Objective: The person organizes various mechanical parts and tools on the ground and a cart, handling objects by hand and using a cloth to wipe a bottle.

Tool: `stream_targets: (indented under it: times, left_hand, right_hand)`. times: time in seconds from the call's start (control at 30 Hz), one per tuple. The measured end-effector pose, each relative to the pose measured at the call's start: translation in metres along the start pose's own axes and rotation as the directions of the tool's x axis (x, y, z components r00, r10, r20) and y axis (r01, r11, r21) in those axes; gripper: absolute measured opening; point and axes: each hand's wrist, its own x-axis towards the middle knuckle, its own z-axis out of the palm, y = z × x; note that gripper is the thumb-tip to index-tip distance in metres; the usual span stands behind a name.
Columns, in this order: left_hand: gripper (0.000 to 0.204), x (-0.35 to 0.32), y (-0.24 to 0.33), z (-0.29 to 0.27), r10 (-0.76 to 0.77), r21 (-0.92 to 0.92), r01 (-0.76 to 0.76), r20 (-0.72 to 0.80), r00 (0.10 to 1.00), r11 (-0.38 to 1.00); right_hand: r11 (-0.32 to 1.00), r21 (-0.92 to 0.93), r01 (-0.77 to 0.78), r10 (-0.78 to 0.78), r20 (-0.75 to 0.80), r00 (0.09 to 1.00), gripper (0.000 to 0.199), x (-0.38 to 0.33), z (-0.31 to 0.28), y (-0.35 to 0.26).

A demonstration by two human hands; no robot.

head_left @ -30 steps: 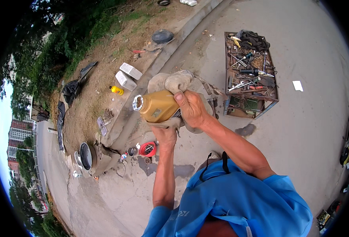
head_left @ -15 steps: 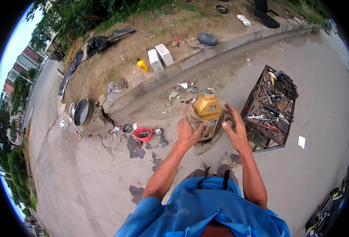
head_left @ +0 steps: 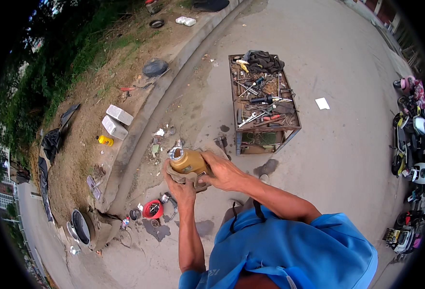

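I hold a gold-coloured metal cylinder [head_left: 187, 161] with an open round end at chest height. My left hand [head_left: 181, 189] cups it from below through a grey-brown rag [head_left: 183, 178]. On its right side my right hand [head_left: 224, 171] is closed over the body. The open end faces up and to the left. The rag wraps the lower part, so the cylinder's bottom is hidden.
A rusty metal tool cart [head_left: 263, 103] full of wrenches and rags stands ahead on the concrete. A red bowl [head_left: 153, 209] with small parts lies near the curb [head_left: 140, 125]. White bricks [head_left: 117, 120], a yellow bottle [head_left: 105, 140] and a pan [head_left: 80, 226] sit left. Scooters [head_left: 412, 144] are parked right.
The view has swung, so the cart now lies ahead. The cylinder has tilted from upright to leaning left, and both hands still grip it with the rag.
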Motion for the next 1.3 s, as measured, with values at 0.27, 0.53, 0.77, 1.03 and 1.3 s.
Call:
stream_targets:
  times: [0.27, 0.53, 0.77, 1.03, 1.3]
  left_hand:
    - [0.027, 0.032, 0.028, 0.096, -0.439, -0.460, 0.394, 0.010, 0.898, 0.796]
    - [0.025, 0.123, 0.032, 0.164, -0.242, -0.310, 0.193, -0.128, 0.962, 0.931]
    - [0.030, 0.187, 0.061, 0.216, 0.161, 0.051, -0.154, -0.157, 0.974, 0.987]
    - [0.012, 0.240, 0.007, 0.269, 0.135, 0.206, -0.217, 0.349, 0.927, 0.954]
    - [0.042, 0.319, -0.128, 0.327, -0.056, 0.589, -0.760, 0.799, 0.599, 0.276]
  right_hand:
    - [0.982, 0.071, -0.174, 0.180, -0.097, 0.979, 0.069, -0.026, -0.058, 0.054]
    - [0.956, 0.190, -0.221, 0.272, -0.310, 0.911, 0.065, -0.078, -0.153, 0.107]
    - [0.864, 0.367, -0.345, 0.501, -0.554, 0.665, 0.063, -0.135, -0.219, 0.148]
    - [0.788, 0.484, -0.381, 0.604, -0.726, 0.329, 0.061, -0.168, -0.244, 0.160]
    - [0.754, 0.592, -0.285, 0.633, -0.770, 0.078, 0.069, -0.151, -0.244, 0.162]
